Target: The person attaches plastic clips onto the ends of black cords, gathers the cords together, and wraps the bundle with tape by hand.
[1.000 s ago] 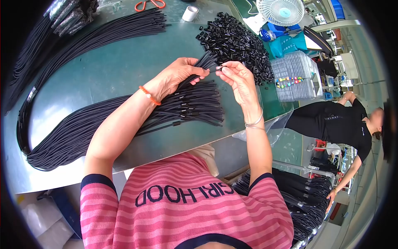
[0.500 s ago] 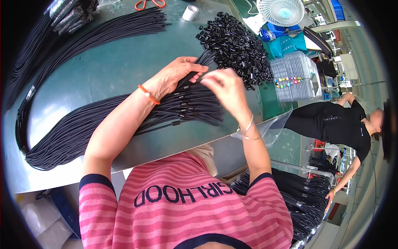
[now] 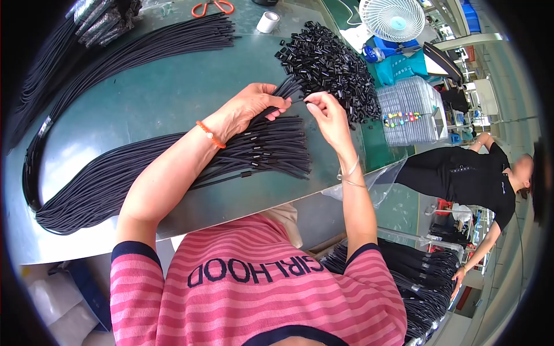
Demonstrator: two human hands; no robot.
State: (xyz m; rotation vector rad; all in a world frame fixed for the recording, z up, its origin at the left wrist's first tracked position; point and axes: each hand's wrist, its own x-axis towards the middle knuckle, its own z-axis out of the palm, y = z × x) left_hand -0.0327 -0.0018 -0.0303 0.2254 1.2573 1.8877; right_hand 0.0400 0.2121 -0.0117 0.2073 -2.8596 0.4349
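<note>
My left hand (image 3: 254,104) is closed around a bundle of thin black cords (image 3: 288,87), their ends sticking out past the fingers. Just to its right, my right hand (image 3: 332,120) pinches the tip of a single black cord (image 3: 297,101) drawn out from the bundle; whether a small piece sits on that tip is hidden by the fingers. Below the left wrist, a long looped bunch of black cords (image 3: 109,187) lies on the table, several with short black sleeves near their ends. Beyond the hands is a heap of small black tube-like pieces (image 3: 329,63).
On the green table (image 3: 144,86), another cord bunch (image 3: 173,36) curves along the far left. Orange-handled scissors (image 3: 212,8) and a white tape roll (image 3: 268,22) lie at the back. A fan (image 3: 392,18) and clear plastic boxes (image 3: 404,109) stand right. A person in black (image 3: 461,173) is farther right.
My right hand, blurred before, has shifted slightly up and right and now pinches a cord tip. My left hand keeps its hold on the bundle.
</note>
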